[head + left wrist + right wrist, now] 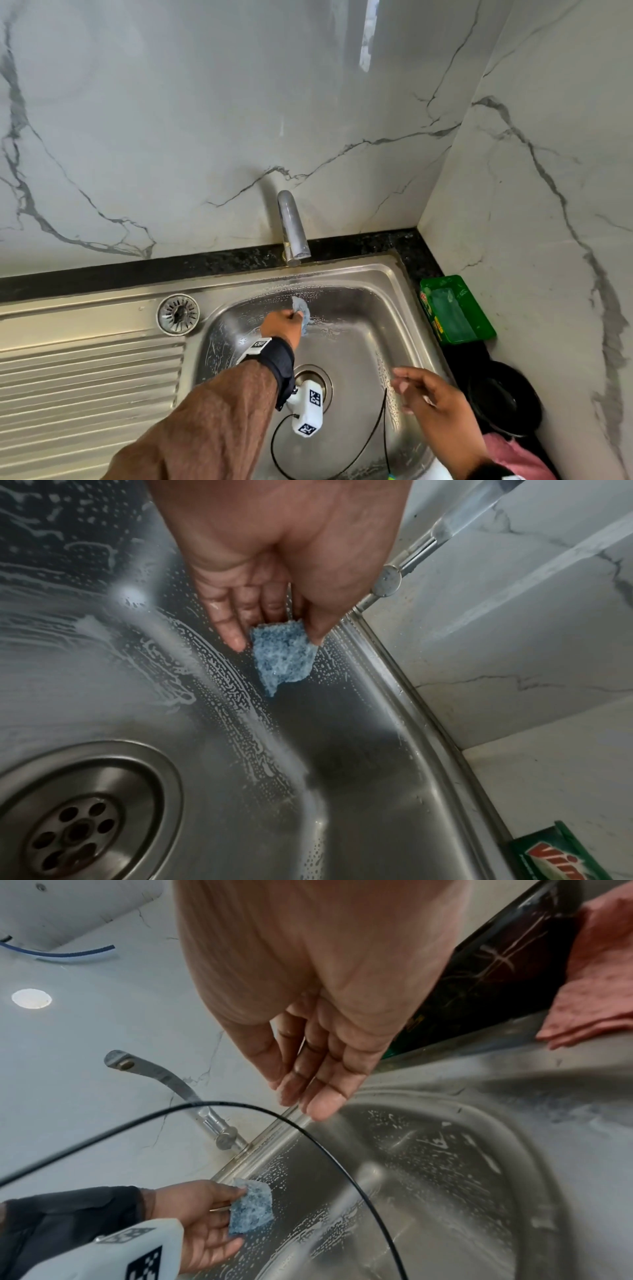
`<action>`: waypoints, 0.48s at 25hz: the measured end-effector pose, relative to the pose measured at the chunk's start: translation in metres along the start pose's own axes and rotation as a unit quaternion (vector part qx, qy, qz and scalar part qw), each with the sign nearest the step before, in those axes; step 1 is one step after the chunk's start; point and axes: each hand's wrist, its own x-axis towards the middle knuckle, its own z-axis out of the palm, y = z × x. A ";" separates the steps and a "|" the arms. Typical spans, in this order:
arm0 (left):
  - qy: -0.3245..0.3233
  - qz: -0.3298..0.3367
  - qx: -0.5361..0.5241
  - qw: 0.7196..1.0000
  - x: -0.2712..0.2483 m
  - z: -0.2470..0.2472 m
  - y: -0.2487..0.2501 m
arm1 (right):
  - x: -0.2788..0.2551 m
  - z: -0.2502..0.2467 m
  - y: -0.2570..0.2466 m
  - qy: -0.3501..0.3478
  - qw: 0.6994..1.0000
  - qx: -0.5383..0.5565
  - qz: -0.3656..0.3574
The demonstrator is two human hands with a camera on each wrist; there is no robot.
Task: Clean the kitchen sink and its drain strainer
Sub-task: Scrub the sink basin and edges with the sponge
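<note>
My left hand [286,322] reaches to the back wall of the steel sink [363,342] and pinches a small blue sponge [282,656] between thumb and fingers, holding it against the soapy metal just below the tap [291,228]. The same sponge [251,1208] shows in the right wrist view. Soap streaks cover the sink wall [164,653]. The drain [75,831] lies open at the bottom, part hidden in the head view by my wrist camera. The round drain strainer [178,313] sits out on the drainboard, left of the basin. My right hand [416,390] hovers over the sink's right side, fingers relaxed, holding nothing.
A green soap tray [455,310] stands on the black counter right of the sink, with a black pan [503,399] and a pink cloth [513,455] nearer me. A ribbed drainboard [89,387] fills the left. Marble walls close in behind and to the right. A black cable [370,442] loops over the basin.
</note>
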 end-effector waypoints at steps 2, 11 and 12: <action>0.014 -0.009 0.024 1.000 0.005 0.003 0.006 | -0.001 -0.003 -0.001 0.012 1.000 0.010 0.004; -0.039 -0.029 0.059 0.997 0.029 0.031 0.078 | -0.009 -0.013 -0.009 0.056 0.996 -0.052 -0.049; -0.051 -0.019 0.063 0.997 0.026 0.036 0.087 | -0.011 -0.017 -0.009 0.074 0.993 -0.064 -0.065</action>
